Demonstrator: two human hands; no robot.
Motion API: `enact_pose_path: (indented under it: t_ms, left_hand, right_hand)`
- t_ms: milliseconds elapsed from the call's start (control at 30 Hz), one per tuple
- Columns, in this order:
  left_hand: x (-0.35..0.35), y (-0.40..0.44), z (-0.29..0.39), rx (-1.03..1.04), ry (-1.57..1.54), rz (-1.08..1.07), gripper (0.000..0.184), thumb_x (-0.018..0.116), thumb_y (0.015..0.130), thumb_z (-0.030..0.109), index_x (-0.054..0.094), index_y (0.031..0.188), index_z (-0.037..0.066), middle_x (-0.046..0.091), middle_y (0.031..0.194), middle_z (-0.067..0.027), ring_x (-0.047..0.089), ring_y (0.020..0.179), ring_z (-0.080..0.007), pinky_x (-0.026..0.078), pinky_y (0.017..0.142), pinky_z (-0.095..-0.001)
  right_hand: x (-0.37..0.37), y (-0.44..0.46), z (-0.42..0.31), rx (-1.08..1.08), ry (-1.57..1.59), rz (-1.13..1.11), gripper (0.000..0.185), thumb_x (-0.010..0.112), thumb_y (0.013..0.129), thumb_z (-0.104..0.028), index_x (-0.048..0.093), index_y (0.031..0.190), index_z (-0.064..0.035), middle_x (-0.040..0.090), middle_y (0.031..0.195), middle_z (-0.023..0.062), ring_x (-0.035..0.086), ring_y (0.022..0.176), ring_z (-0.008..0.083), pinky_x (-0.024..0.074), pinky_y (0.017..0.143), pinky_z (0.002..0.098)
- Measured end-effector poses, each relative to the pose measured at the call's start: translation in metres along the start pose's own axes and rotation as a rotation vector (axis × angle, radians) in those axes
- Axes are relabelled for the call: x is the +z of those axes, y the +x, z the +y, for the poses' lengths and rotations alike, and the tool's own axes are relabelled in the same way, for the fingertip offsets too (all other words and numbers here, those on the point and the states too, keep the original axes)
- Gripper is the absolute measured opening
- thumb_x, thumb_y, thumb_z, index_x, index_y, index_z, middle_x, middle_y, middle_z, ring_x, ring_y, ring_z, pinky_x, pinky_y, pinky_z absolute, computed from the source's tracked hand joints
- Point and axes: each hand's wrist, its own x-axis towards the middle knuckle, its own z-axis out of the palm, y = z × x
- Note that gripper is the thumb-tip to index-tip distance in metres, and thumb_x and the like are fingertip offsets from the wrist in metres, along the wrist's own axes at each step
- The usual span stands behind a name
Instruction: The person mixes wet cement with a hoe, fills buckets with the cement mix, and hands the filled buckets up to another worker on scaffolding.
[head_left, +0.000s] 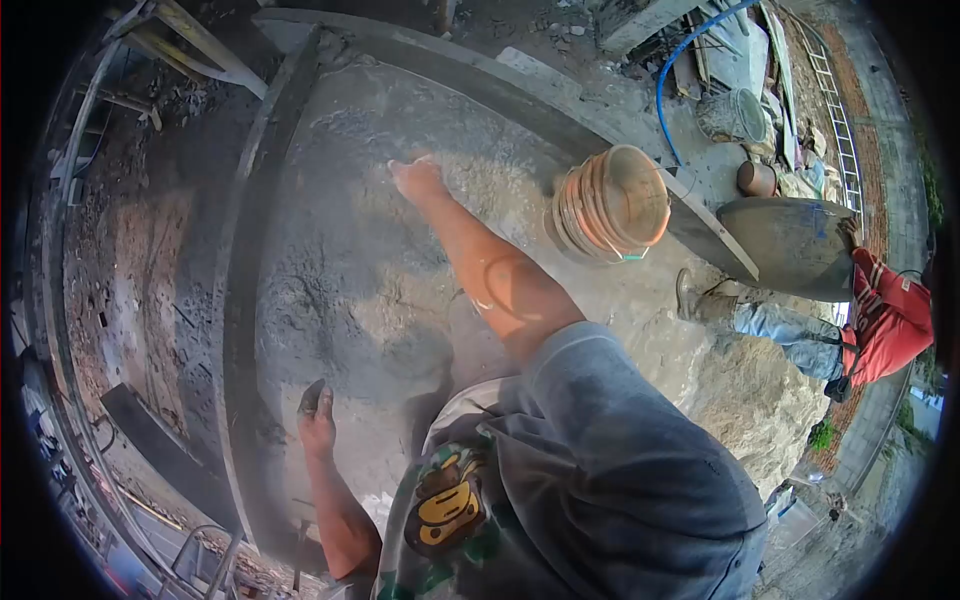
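Note:
My right hand (418,182) reaches out over a bed of wet grey concrete (345,250). Its fingers look parted, with nothing visible between them, and their tips are pale with grey residue. Whether they touch the surface I cannot tell. Lower and to the left, my left hand (318,428) is closed around a small dark flat piece (311,396), whose kind is unclear. A stack of mortar-smeared orange buckets (590,208) rests tilted on the concrete, right of my right arm.
Long form boards (240,300) edge the concrete on the left and top. At right, a person in a red top (895,318) touches a large dark tub (785,245). A blue hose (662,85), grey bucket (735,117) and ladder (832,95) lie beyond.

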Motion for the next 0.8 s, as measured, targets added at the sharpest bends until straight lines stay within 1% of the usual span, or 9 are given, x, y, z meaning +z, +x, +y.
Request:
enact_pose_path:
  t_ms: [67, 133, 167, 200, 267, 367, 567, 700, 800]
  left_hand:
    - [0.013, -0.005, -0.033, -0.094, -0.084, -0.018, 0.034, 0.057, 0.085, 0.026, 0.056, 0.109, 0.003, 0.06, 0.092, -0.0043, 0.055, 0.081, -0.0136, 0.043, 0.073, -0.0273]
    - [0.02, -0.021, -0.031, -0.248, -0.132, -0.002, 0.032, 0.058, 0.084, 0.029, 0.057, 0.106, 0.005, 0.06, 0.09, -0.0027, 0.056, 0.078, -0.0135, 0.044, 0.07, -0.0272]
    - [0.02, -0.024, -0.028, -0.297, -0.086, 0.005, 0.032, 0.059, 0.084, 0.028, 0.057, 0.104, 0.005, 0.061, 0.088, -0.0026, 0.056, 0.078, -0.0135, 0.044, 0.07, -0.027]
    - [0.017, -0.025, -0.044, -0.344, -0.09, 0.048, 0.032, 0.06, 0.083, 0.028, 0.058, 0.104, 0.004, 0.061, 0.087, -0.0029, 0.056, 0.078, -0.0135, 0.045, 0.07, -0.0276]
    - [0.019, -0.02, -0.047, -0.377, -0.122, 0.106, 0.032, 0.06, 0.083, 0.028, 0.058, 0.102, 0.003, 0.061, 0.086, -0.003, 0.056, 0.079, -0.0132, 0.046, 0.07, -0.0284]
    - [0.045, 0.004, -0.029, -0.324, -0.348, 0.185, 0.033, 0.06, 0.083, 0.028, 0.058, 0.102, 0.002, 0.061, 0.087, -0.0036, 0.056, 0.081, -0.0132, 0.046, 0.072, -0.0292]
    - [0.099, 0.045, 0.13, -0.27, -0.038, 0.113, 0.045, 0.054, 0.083, 0.038, 0.056, 0.11, 0.001, 0.062, 0.101, -0.0152, 0.057, 0.095, -0.0237, 0.041, 0.085, -0.0327]
    - [0.102, 0.057, 0.135, -0.187, -0.021, 0.112, 0.042, 0.053, 0.083, 0.038, 0.057, 0.109, 0.004, 0.061, 0.099, -0.0114, 0.056, 0.093, -0.0215, 0.042, 0.083, -0.0312]
    - [0.108, 0.048, 0.081, -0.212, -0.06, 0.198, 0.04, 0.054, 0.084, 0.035, 0.058, 0.106, 0.002, 0.062, 0.089, -0.0049, 0.056, 0.083, -0.0151, 0.044, 0.077, -0.0289]
  right_hand:
    - [-0.028, 0.068, 0.171, 0.312, -0.185, 0.062, 0.052, 0.057, 0.078, -0.036, 0.051, 0.109, 0.0048, 0.053, 0.113, 0.0205, 0.056, 0.095, 0.0345, 0.0464, 0.08, 0.0401]
    - [-0.114, 0.049, 0.266, 0.645, 0.634, 0.537, 0.055, 0.06, 0.077, -0.04, 0.052, 0.11, 0.0038, 0.056, 0.105, 0.0155, 0.059, 0.088, 0.0291, 0.0494, 0.073, 0.0399]
    - [-0.16, 0.038, 0.291, 0.718, 0.973, 0.708, 0.056, 0.061, 0.077, -0.041, 0.052, 0.11, 0.0033, 0.058, 0.101, 0.013, 0.06, 0.084, 0.0264, 0.0509, 0.07, 0.0398]
    - [-0.187, 0.034, 0.292, 0.466, 1.198, 0.728, 0.051, 0.058, 0.079, -0.037, 0.052, 0.112, 0.0024, 0.058, 0.101, 0.0115, 0.06, 0.084, 0.0264, 0.0498, 0.069, 0.0408]
    - [-0.242, 0.05, 0.317, 0.676, 0.981, 0.794, 0.04, 0.051, 0.084, -0.036, 0.054, 0.105, -0.0027, 0.056, 0.08, 0.0105, 0.054, 0.062, 0.025, 0.0472, 0.059, 0.0381]
    - [-0.281, 0.08, 0.31, 0.686, 1.28, 0.716, 0.028, 0.044, 0.084, -0.037, 0.048, 0.086, -0.0089, 0.046, 0.063, 0.0079, 0.043, 0.047, 0.0216, 0.0357, 0.041, 0.03]
    - [-0.369, 0.044, 0.311, 0.526, 1.178, 0.651, 0.021, 0.045, 0.084, -0.028, 0.046, 0.073, -0.0099, 0.044, 0.058, 0.0033, 0.04, 0.045, 0.0171, 0.0364, 0.042, 0.0273]
    - [-0.461, 0.041, 0.322, 0.311, 1.078, 0.534, 0.023, 0.046, 0.084, -0.021, 0.044, 0.064, -0.0105, 0.043, 0.055, 0.0002, 0.039, 0.044, 0.0141, 0.0368, 0.043, 0.0256]
    - [-0.424, 0.026, 0.201, 0.216, 0.988, 0.387, 0.019, 0.042, 0.086, -0.021, 0.044, 0.069, -0.0133, 0.037, 0.051, -0.0022, 0.032, 0.04, 0.0101, 0.0316, 0.039, 0.0237]
